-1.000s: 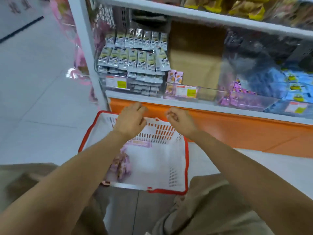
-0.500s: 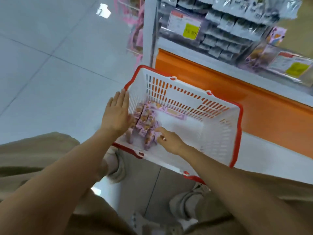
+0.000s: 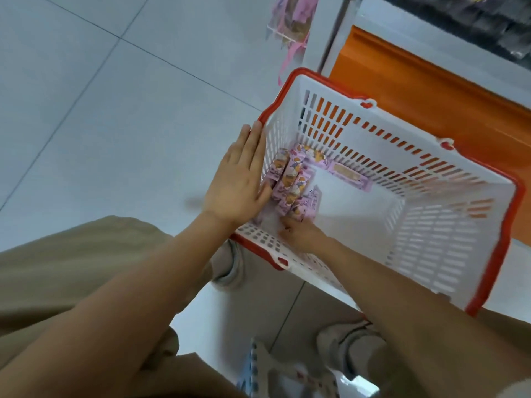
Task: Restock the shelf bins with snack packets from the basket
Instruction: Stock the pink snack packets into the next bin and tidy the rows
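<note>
While you crouch on pale floor tiles (image 3: 115,110), the red-rimmed basket (image 3: 431,239) sits just beside the shelf's orange base (image 3: 431,90). Pink snack packets (image 3: 290,185) lie bunched in its near-left corner. Your left hand (image 3: 238,185) is flat, fingers straight, at the basket's left wall, thumb touching the packets. Your right hand (image 3: 298,234) is inside w/ fingertips at the bunch; can't tell if it grips. Shelf bins (image 3: 474,27) are cut off top right, dark & blurry.

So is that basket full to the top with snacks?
No, the white basket holds only a small pile of pink snack packets in one corner, with most of its floor bare.
</note>
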### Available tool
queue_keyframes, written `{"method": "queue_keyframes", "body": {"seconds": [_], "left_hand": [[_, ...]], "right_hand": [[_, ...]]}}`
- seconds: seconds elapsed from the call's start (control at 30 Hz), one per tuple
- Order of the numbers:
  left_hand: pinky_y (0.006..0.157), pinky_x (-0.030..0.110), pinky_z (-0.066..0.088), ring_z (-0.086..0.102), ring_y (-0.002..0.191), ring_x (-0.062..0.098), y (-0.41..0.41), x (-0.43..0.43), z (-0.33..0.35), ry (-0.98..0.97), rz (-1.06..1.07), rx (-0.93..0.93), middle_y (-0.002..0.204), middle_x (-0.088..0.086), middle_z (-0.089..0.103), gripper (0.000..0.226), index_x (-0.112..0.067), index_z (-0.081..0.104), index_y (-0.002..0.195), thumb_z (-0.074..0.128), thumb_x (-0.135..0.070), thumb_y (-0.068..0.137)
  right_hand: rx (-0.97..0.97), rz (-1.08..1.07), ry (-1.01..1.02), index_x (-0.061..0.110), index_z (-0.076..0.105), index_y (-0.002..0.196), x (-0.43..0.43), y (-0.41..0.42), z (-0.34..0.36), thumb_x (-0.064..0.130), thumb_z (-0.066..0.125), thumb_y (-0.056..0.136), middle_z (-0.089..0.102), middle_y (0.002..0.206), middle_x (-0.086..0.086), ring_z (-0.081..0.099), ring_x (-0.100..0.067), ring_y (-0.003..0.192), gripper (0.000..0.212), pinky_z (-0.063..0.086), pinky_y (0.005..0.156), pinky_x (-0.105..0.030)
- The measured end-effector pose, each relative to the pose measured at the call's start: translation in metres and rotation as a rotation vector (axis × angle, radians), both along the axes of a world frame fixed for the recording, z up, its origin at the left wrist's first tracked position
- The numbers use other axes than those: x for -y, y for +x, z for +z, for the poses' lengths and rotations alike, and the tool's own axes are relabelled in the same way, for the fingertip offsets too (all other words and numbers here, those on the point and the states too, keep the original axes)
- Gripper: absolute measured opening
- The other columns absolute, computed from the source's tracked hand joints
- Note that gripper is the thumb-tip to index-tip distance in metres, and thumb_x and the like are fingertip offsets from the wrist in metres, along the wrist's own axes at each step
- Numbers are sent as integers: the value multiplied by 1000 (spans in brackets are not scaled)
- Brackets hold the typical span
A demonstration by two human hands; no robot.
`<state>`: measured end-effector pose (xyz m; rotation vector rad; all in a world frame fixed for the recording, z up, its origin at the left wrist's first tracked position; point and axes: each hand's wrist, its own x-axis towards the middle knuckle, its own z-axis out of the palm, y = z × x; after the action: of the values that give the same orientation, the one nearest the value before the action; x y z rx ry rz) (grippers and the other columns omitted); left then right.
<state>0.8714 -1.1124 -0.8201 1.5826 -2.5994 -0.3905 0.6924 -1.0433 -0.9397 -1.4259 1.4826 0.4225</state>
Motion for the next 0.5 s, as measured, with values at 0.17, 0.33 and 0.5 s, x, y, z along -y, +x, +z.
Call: {"method": "queue_keyframes", "body": {"seconds": [0.17,0.33,0.5], "left_hand": [[122,45,15,-4,151,28,-1,-1,0,4,6,16,164,14,-2,80,-2,2,155,41,-42,98],[123,44,14,-6,151,26,-2,-2,2,9,18,26,164,11,-4,80,-4,0,156,38,-45,99],[122,39,8,-8,151,24,-3,-2,1,15,30,38,164,9,-7,80,-7,-3,156,35,-47,99]], "right_hand": [[-60,-28,-97,17,48,132,-1,-9,5,38,36,101,60,121,-12,57,-30,105,39,50,89,-41],[-187,115,-71,19,43,141,-7,-32,11,42,34,103,45,139,-16,47,-34,123,46,44,89,-36],[-178,127,-63,16,44,140,-11,-37,9,40,38,102,42,138,-18,42,-34,124,45,44,98,-42]]}}
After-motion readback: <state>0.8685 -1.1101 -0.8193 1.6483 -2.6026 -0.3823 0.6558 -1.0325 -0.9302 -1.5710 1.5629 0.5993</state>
